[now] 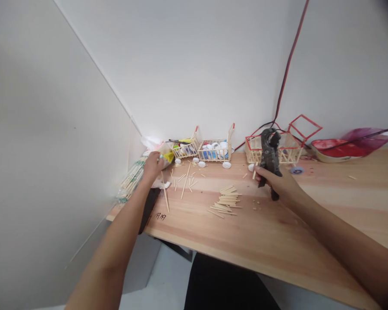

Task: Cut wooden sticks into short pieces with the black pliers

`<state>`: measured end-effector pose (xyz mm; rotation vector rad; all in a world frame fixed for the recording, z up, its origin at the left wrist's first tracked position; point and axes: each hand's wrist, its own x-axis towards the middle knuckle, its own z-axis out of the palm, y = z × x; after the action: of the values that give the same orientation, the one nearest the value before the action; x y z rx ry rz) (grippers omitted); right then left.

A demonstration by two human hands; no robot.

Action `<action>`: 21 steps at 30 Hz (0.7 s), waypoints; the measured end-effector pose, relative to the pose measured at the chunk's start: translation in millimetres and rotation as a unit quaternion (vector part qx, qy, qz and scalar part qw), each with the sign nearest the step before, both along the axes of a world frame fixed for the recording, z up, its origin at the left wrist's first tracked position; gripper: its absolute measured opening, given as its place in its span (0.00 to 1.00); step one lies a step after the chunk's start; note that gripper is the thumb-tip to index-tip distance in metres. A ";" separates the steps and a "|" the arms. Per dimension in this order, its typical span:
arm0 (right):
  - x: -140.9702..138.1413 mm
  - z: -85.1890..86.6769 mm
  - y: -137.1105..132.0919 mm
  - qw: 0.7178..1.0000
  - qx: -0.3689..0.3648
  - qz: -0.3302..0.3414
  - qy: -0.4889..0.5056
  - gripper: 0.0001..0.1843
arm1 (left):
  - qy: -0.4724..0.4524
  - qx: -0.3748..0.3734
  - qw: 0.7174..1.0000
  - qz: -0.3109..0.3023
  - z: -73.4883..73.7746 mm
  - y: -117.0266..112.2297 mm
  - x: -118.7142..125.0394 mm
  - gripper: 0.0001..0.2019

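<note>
One broad, pale wood-grained tabletop (245,241) extends beneath the left hand (152,165) and the right hand (283,183). Well to the right of the right fingers lies a shallow red tray with a pale rim (334,159), a translucent purple plastic bag (365,140) at its back. Just behind the right fingers stands a red-rimmed pale stick cart (252,156). Two smaller pale stick carts (215,160), filled with small coloured pieces, stand between the two hands, beyond the fingers. A plastic-wrapped bundle of pale sticks (134,178) rests left of the left fingers. The right fingers are wrapped around a black hand tool (269,157), held upright above the surface. The left fingers are curled beside a yellow object (168,156); whether they grip it cannot be told. A heap of cut pale sticks (229,200) lies left of the right fingers. One short pale stick (255,173) is at the right thumb. Tiny pale crumbs (255,206) lie nearer the viewer than that thumb.
</note>
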<state>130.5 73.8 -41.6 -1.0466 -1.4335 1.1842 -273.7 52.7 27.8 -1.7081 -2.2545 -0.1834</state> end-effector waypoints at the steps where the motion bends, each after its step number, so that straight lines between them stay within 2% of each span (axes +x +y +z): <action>1: 0.3 -0.7 0.7 1.000 -0.001 0.002 0.006 0.20 | -0.003 0.004 1.000 0.017 7.3 -4.8 -6.9 0.20; 4: -0.9 0.8 -0.6 1.000 -0.013 -0.006 0.014 0.20 | -0.011 -0.015 0.998 0.054 22.8 -22.7 -26.2 0.19; 6: -2.4 2.9 -2.8 1.000 -0.020 -0.013 0.005 0.20 | -0.014 -0.043 0.997 0.060 24.8 -33.3 -34.4 0.15; 10: -4.2 4.9 -5.6 1.000 -0.023 0.001 0.001 0.20 | -0.023 -0.096 0.994 0.054 12.8 -41.3 -38.4 0.09; 13: -4.1 5.5 -6.6 0.999 -0.027 -0.018 -0.010 0.20 | -0.034 -0.113 0.991 0.064 1.5 -40.1 -37.0 0.09; 18: -3.6 7.7 -6.5 1.000 -0.016 -0.023 0.003 0.22 | -0.037 -0.073 0.991 0.101 -3.7 -34.7 -25.5 0.16; 21: -3.0 8.3 -5.1 1.000 -0.006 -0.018 0.001 0.23 | -0.039 -0.045 0.997 0.054 -5.0 -25.5 -5.2 0.17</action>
<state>127.5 68.7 -33.3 -1.0754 -1.4009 1.1694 -278.9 27.1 22.8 -1.6452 -2.4392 -0.1284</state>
